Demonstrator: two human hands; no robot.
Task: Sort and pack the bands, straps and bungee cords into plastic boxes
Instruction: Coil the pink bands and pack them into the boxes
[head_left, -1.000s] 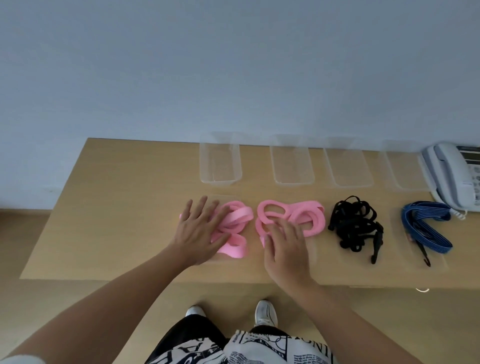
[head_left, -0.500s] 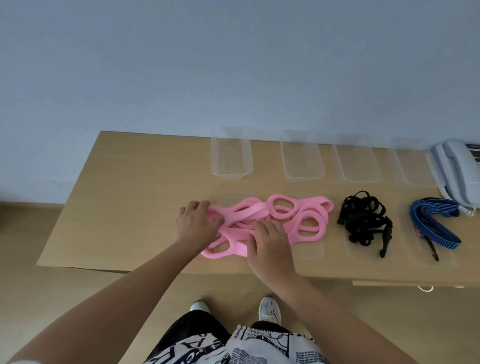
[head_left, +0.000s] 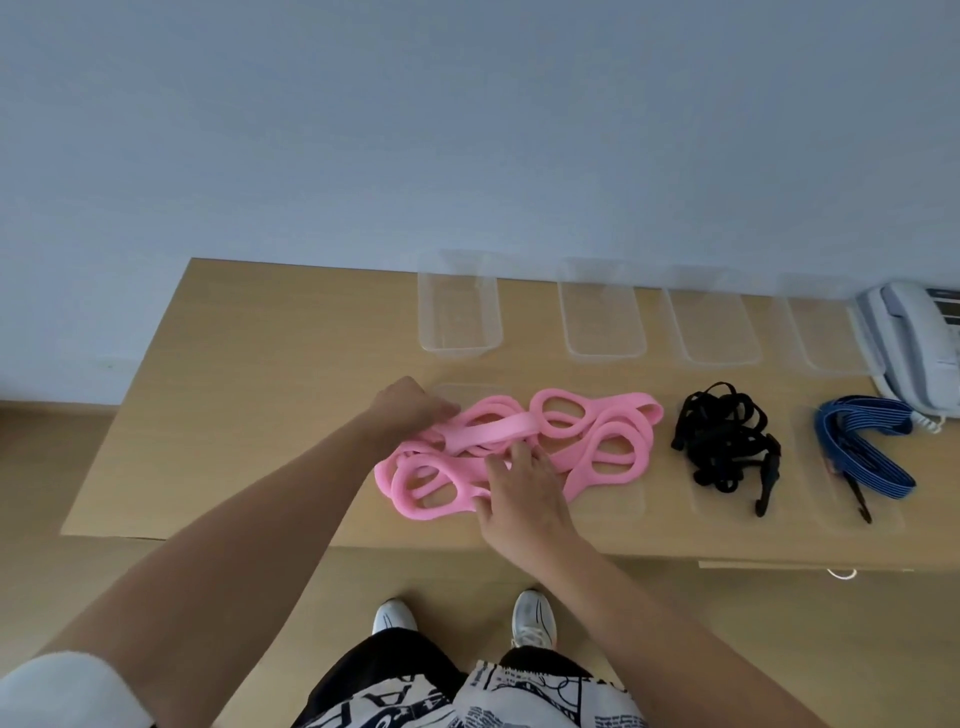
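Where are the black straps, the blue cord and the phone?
black straps (head_left: 724, 444), head view, middle of the tangle
blue cord (head_left: 862, 452), head view, striped loop
phone (head_left: 914, 338), head view, handset

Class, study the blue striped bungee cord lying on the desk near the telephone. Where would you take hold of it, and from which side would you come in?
Grip the blue bungee cord at the middle of its folded bundle, coming from above. The strands lie flat and side by side there, so one grasp probably gathers them all. Avoid the dark hook trailing toward the desk's near edge; lifting there would likely let the loops fall open.

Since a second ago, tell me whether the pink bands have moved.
Yes. The pink bands, then two separate piles, are gathered into one heap; the black straps beside them stayed put.
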